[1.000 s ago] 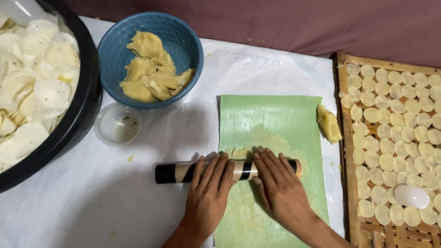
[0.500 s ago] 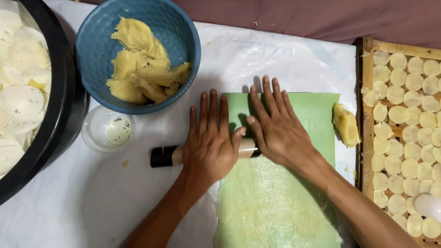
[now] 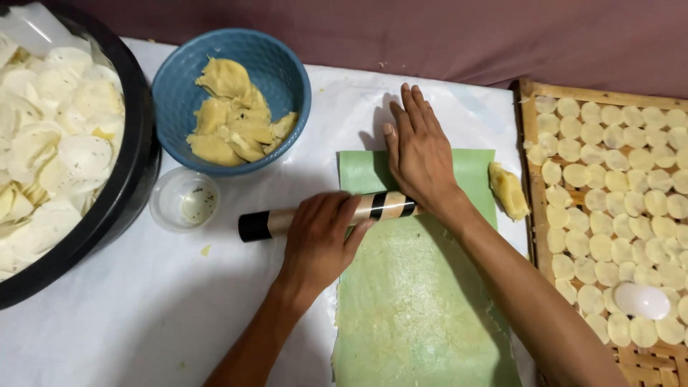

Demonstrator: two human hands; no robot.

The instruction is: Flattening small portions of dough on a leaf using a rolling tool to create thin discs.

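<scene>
Two hands lie flat, released: left hand (image 3: 321, 236) on the rolling pin (image 3: 326, 213), right hand (image 3: 419, 158) pressing the green sheet (image 3: 419, 308) near its 12 o'clock edge; bare table (image 3: 107, 315) lies toward 9 o'clock.

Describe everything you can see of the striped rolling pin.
The rolling pin is a straight cylinder banded in black and pale tan, glossy like plastic or wrapped wood. It lies level across the near-left edge of the green sheet, its black left end over the white cloth. The left hand rests on its middle; the right hand lies flat past it, the wrist covering its right end.
</scene>
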